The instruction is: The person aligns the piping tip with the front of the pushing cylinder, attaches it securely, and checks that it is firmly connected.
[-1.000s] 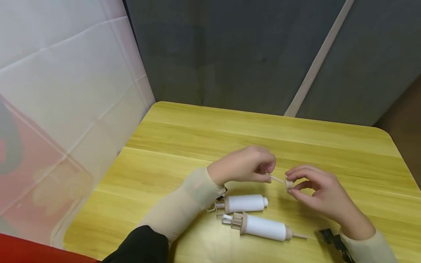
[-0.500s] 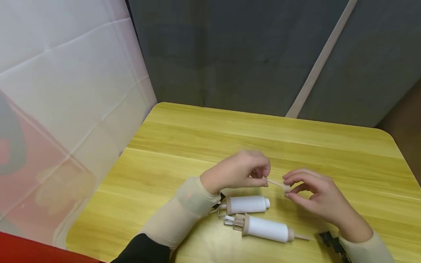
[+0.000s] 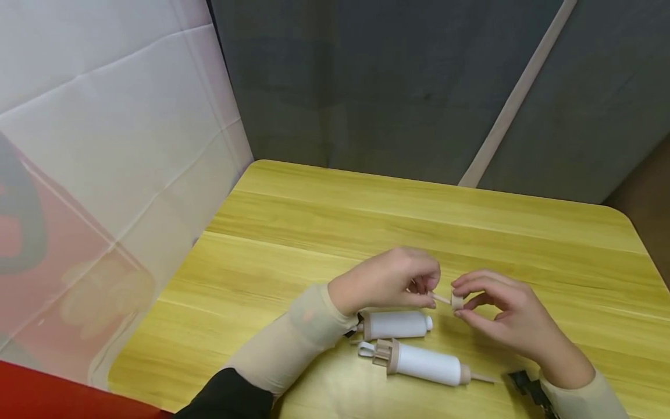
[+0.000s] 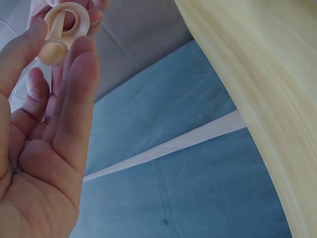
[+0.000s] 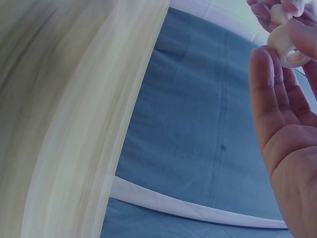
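My left hand (image 3: 389, 280) pinches the round wider end of a thin beige nozzle (image 3: 441, 298) between thumb and fingertips. Facing it, my right hand (image 3: 499, 302) holds a short beige ring-shaped cap (image 3: 457, 300) by its rim. In the head view, the nozzle's slim end meets the cap. From the left wrist, the nozzle (image 4: 53, 51) lines up across the opening of the ring cap (image 4: 81, 22); how deep it sits I cannot tell. Below the hands lie two white syringe-like tubes: a nearer one (image 3: 429, 365) with its nozzle fitted, and a farther one (image 3: 400, 324) without a nozzle.
Both tubes rest on the yellow wood-grain table (image 3: 314, 215), with beige collars and handles towards the left. My left wrist partly covers the farther tube's handle. A dark curtain (image 3: 366, 87) hangs behind the table, and a pale printed sheet (image 3: 131, 116) stands at the left.
Both hands have come down slightly, and the small gap between nozzle and ring cap has closed. The cap tipped and then straightened. The tubes stay on the table.
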A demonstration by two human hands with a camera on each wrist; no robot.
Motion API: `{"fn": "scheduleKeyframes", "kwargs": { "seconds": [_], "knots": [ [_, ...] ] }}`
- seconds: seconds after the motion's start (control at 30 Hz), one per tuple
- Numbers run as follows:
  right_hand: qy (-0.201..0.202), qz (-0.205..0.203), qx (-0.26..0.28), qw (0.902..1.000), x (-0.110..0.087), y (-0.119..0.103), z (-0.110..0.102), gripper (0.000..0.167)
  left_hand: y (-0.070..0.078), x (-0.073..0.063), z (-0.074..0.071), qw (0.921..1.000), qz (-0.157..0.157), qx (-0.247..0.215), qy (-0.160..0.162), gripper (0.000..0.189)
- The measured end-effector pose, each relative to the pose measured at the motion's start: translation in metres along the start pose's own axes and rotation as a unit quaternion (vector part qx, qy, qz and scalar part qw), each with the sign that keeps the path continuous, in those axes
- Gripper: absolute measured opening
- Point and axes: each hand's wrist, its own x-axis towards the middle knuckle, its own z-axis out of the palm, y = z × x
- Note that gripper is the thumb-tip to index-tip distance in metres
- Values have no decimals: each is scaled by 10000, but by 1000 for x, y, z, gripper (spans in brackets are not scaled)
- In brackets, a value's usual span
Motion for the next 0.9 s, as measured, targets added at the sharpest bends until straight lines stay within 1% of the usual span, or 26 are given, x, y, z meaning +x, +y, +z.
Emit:
{"fn": "scheduleKeyframes", "kwargs": {
  "seconds": [0.1,0.17,0.33,0.47,0.7,0.9],
  "knots": [
    [-10,-77,-12,10000,1,0,1,28,2,0,0,9999,-90,-67,10,27],
    [-20,-127,-5,9999,1,-1,2,29,3,0,-1,9999,-128,-28,59,29],
    [-21,-207,23,9998,2,-2,3,28,2,-1,-2,9992,-62,203,332,32],
    [2,-245,-49,9997,3,-3,4,29,2,-1,-2,9990,-18,132,430,32],
    [18,-318,-64,9995,4,-4,3,30,3,0,-1,9986,18,226,480,30],
    [86,-321,-45,9994,4,-5,3,31,4,2,-1,9989,38,321,329,25]
  ]
}}
